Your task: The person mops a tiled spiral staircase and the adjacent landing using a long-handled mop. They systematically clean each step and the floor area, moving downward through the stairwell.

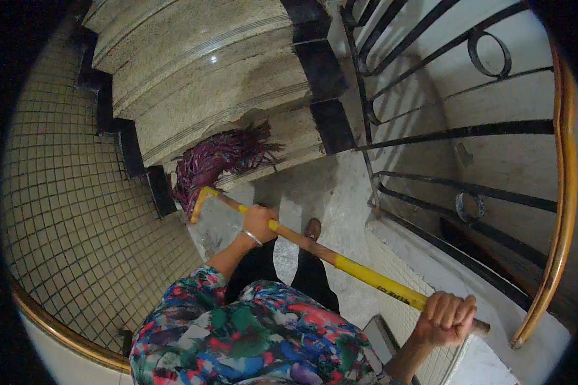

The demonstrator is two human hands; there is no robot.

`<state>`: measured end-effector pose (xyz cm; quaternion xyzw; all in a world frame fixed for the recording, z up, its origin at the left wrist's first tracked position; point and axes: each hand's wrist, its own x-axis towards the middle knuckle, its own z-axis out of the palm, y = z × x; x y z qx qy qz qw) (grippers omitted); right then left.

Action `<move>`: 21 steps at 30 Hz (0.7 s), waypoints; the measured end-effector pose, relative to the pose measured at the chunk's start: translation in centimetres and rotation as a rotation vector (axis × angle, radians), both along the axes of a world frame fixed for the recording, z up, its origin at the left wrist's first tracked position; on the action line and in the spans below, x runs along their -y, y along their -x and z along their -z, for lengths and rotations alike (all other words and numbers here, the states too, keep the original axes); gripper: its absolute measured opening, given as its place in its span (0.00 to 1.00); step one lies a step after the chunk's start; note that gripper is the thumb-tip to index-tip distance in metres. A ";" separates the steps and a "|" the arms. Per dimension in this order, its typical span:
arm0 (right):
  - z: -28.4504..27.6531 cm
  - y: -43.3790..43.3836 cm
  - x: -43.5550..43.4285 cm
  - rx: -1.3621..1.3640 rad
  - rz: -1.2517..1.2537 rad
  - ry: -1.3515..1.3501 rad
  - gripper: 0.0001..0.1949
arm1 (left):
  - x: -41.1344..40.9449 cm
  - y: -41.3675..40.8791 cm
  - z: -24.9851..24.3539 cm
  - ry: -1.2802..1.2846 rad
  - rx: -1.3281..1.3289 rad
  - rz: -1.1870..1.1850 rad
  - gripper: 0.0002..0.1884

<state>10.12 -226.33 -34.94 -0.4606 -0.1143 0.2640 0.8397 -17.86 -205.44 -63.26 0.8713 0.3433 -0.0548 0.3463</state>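
A mop with a wooden handle (313, 246), partly covered in yellow, runs slantwise across the view. My left hand (258, 224), with a bangle at its wrist, grips the handle near the head end. My right hand (449, 317) is closed around the handle close to its far end. A yellow mop clamp (201, 203) holds dark maroon strands (216, 151). Those strands lie spread over the edge of the lowest visible stair step (296, 126). A damp-looking patch shows on the step just above them.
Stone stairs (197, 72) with black side borders rise ahead. Black metal railings (462, 130) with a wooden handrail (564, 192) stand on the right. A tiled wall (77, 168) and another handrail (67, 334) are on the left. My shoe (313, 228) rests on the landing (347, 192).
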 end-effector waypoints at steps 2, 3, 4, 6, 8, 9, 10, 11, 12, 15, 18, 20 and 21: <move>-1.4 -0.9 2.4 -0.005 0.107 0.001 0.17 | 1.4 -2.8 0.0 -0.002 -0.030 0.076 0.14; -2.2 -1.5 3.8 -0.007 0.139 0.005 0.17 | 1.8 -4.9 0.3 -0.010 -0.030 0.145 0.14; -2.9 -1.8 5.0 0.077 0.126 0.072 0.17 | 2.2 -7.3 0.6 -0.008 -0.001 0.199 0.14; -4.3 -2.0 7.3 0.156 0.259 0.121 0.17 | 2.9 -12.6 1.2 0.018 0.022 0.299 0.15; -5.4 -2.0 9.0 0.004 0.369 0.038 0.20 | 4.0 -18.5 1.5 0.032 0.054 0.360 0.14; -5.8 -1.8 9.5 0.097 0.424 0.130 0.19 | 4.7 -21.2 1.5 0.017 0.108 0.386 0.14; -6.2 -1.5 10.0 0.131 0.525 0.201 0.19 | 5.3 -23.9 1.5 0.052 0.077 0.465 0.14; -6.5 -1.3 10.4 0.169 0.622 0.270 0.19 | 6.1 -25.7 1.3 0.128 0.115 0.404 0.14; -6.6 -1.0 10.6 0.206 0.716 0.342 0.18 | 7.0 -27.0 1.2 0.096 0.197 0.404 0.14; -7.1 -0.6 11.6 0.298 0.740 0.255 0.19 | 9.4 -27.9 0.7 0.019 0.364 0.382 0.13; -7.9 -0.5 12.3 0.574 0.362 0.454 0.20 | 10.6 -24.9 -0.1 0.075 0.208 0.427 0.15; -8.8 -0.9 12.7 0.339 0.764 0.348 0.21 | 10.5 -22.2 -0.8 0.098 0.149 0.402 0.14; -9.3 -1.2 12.7 0.300 0.898 0.355 0.21 | 10.2 -20.8 -1.2 0.112 0.198 0.337 0.14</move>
